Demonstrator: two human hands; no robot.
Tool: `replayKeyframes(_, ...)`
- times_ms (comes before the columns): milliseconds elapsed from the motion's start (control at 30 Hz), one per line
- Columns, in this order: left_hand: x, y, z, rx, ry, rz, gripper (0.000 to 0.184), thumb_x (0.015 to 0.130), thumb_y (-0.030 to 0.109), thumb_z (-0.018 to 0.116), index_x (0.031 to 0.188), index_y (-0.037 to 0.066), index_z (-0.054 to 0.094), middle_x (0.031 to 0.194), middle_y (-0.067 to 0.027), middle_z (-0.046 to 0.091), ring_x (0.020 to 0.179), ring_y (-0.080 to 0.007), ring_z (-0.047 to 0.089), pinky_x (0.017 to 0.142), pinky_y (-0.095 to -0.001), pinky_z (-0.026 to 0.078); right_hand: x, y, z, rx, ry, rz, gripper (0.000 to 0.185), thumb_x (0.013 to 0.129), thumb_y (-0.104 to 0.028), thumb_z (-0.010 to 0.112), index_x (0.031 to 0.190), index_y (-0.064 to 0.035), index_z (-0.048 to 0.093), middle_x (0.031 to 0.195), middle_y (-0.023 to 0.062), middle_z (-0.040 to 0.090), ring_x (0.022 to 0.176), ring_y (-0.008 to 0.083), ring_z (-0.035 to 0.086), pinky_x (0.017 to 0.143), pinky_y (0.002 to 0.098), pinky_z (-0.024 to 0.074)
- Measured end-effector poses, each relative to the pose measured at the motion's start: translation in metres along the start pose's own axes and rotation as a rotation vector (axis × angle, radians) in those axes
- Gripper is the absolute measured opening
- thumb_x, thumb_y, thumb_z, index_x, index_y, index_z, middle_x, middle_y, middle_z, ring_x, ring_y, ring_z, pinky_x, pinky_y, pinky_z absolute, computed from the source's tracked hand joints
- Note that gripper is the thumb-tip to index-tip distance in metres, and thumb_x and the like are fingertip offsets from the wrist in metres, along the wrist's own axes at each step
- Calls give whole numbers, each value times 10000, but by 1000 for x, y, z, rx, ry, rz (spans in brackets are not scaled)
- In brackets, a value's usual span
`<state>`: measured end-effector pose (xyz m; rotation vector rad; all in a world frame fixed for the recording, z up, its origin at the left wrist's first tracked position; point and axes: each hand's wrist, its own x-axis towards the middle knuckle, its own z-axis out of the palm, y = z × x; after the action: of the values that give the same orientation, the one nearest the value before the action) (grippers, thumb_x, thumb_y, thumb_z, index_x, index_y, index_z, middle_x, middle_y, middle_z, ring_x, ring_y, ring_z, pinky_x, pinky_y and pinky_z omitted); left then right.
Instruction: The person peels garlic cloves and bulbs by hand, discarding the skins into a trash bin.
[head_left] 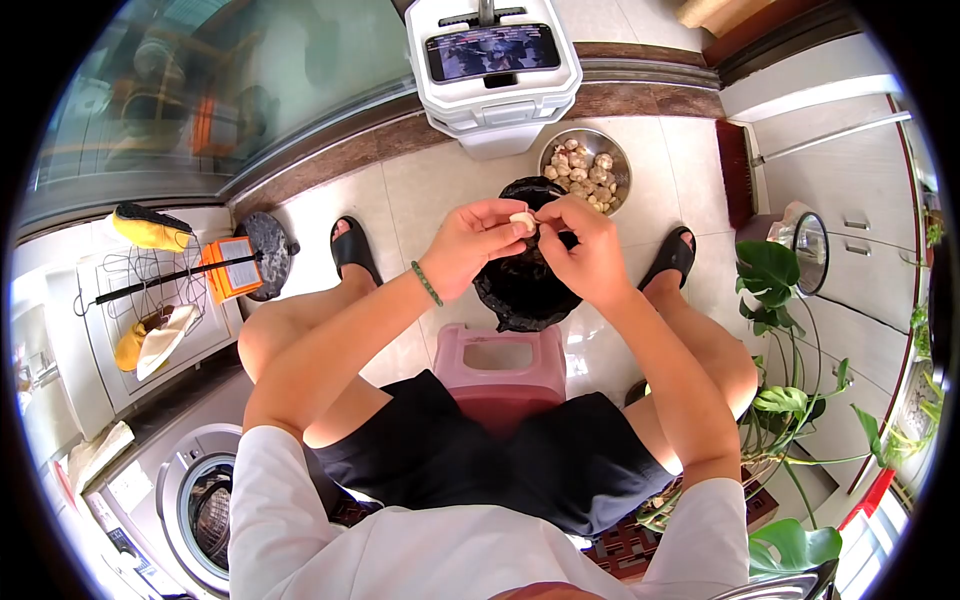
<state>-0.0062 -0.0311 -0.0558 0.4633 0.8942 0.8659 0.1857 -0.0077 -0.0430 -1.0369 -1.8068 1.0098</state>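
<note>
A small pale piece that looks like garlic is pinched between the thumb and fingers of my left hand. My right hand meets it from the other side, thumb and fingertips pressed together at its edge; what they grip is too small to name. Both hands are above a bin lined with a black bag, whose inside is mostly dark. Just beyond the bin, a metal bowl holds several pale bulbs.
A pink stool stands between my knees. Ahead is a white container with a phone on top. Leafy plants and cabinets are on the right, a washing machine and wire rack on the left.
</note>
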Motion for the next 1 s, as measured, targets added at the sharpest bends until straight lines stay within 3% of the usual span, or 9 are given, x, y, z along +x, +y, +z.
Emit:
replayKeyframes(333, 0, 1, -6, 1, -15, 27, 267, 904, 62, 660, 1169, 46, 626, 1090, -39, 670, 999, -124, 643, 878, -278, 542, 2, -1, 0, -8, -24, -36, 121, 793, 25, 663, 909, 10, 632, 814, 110, 617, 672, 228, 635, 611, 308, 516)
replayKeyframes(533, -2, 2, -7, 11, -19, 18, 247, 905, 55, 654, 1152, 67, 632, 1085, -27, 669, 1001, -114, 645, 844, -253, 545, 2, -2, 1, -99, -7, -123, 132, 745, 32, 675, 860, -14, 630, 764, 92, 607, 635, 228, 627, 566, 321, 513)
replayKeyframes(800, -3, -3, -2, 140, 46, 53, 243, 870, 39, 696, 1106, -6, 658, 1023, -74, 697, 917, -124, 666, 822, -257, 551, -5, 5, 8, -348, 12, -176, 120, 691, -7, 679, 749, -59, 587, 704, 67, 577, 572, 279, 590, 494, 366, 487)
replayKeyframes(1000, -4, -4, -1, 170, 68, 50, 266, 852, 35, 718, 1106, -27, 668, 1014, -98, 704, 898, -132, 671, 798, -253, 558, -7, 9, 9, -309, 5, -179, 131, 682, -21, 695, 728, -59, 578, 683, 77, 552, 565, 282, 575, 496, 377, 475)
